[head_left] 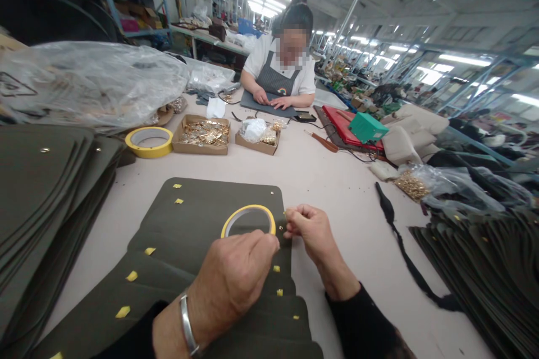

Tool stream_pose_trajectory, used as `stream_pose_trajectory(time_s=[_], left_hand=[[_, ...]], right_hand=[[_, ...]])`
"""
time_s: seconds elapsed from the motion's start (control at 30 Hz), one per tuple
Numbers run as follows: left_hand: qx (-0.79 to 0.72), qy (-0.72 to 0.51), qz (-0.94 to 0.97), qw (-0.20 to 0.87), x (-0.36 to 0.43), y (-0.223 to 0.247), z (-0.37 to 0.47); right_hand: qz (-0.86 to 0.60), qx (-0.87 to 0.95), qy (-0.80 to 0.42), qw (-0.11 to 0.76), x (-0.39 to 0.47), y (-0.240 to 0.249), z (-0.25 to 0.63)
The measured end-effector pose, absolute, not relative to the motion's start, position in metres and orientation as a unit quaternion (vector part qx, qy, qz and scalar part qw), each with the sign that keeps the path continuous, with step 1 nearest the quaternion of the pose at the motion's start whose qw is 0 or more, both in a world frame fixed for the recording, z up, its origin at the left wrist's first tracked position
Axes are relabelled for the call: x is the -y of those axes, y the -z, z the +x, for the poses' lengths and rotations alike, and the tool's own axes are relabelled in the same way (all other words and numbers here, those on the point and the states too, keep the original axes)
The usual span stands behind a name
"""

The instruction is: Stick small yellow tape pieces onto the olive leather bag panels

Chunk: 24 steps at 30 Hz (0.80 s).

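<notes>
My left hand (236,269), a silver bangle on its wrist, is closed around the near side of a roll of yellow tape (273,222). The roll is tilted up above a dark olive leather-like panel (197,224). At the panel's right edge, my right hand (310,235) is pinched, with a tiny bit of yellow showing at its fingertips; it looks like a piece of tape. Small yellow tape pieces (132,276) dot both sides of the panel. Beside my right fingertips a small metal fitting (281,228) sits in the panel. Several panels lie overlapped under my forearms.
Stacked olive panels flank me at left (37,196) and right (475,269). Ahead are another tape roll (148,151), a box of gold metal parts (202,133) and a smaller box (257,143). A black strap (398,241) lies right. Across the table a co-worker (280,67) handles a dark panel.
</notes>
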<state>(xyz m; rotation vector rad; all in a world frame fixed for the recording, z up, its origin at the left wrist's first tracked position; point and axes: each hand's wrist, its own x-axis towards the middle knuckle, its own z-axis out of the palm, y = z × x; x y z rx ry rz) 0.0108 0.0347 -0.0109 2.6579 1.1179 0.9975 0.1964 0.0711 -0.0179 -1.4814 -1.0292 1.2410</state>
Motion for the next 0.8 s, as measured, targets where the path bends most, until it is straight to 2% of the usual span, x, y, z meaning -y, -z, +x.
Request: stream_pose_trajectory(time_s=[0.13, 0.2, 0.37, 0.8], left_hand=[[-0.439, -0.173, 0.879, 0.062, -0.038, 0.013, 0.013], [-0.469, -0.098, 0.875, 0.075, -0.042, 0.013, 0.014], [-0.475, -0.017, 0.872, 0.113, -0.042, 0.011, 0.018], [-0.477, -0.008, 0.872, 0.106, -0.041, 0.012, 0.018]], right_hand=[[-0.594, 0.463, -0.583, 0.304, -0.08, 0.021, 0.223], [-0.604, 0.478, -0.581, 0.262, -0.081, 0.024, 0.226], [-0.632, 0.534, -0.516, 0.222, -0.079, 0.032, 0.219], [-0.653, 0.682, -0.285, 0.166, -0.08, 0.026, 0.213]])
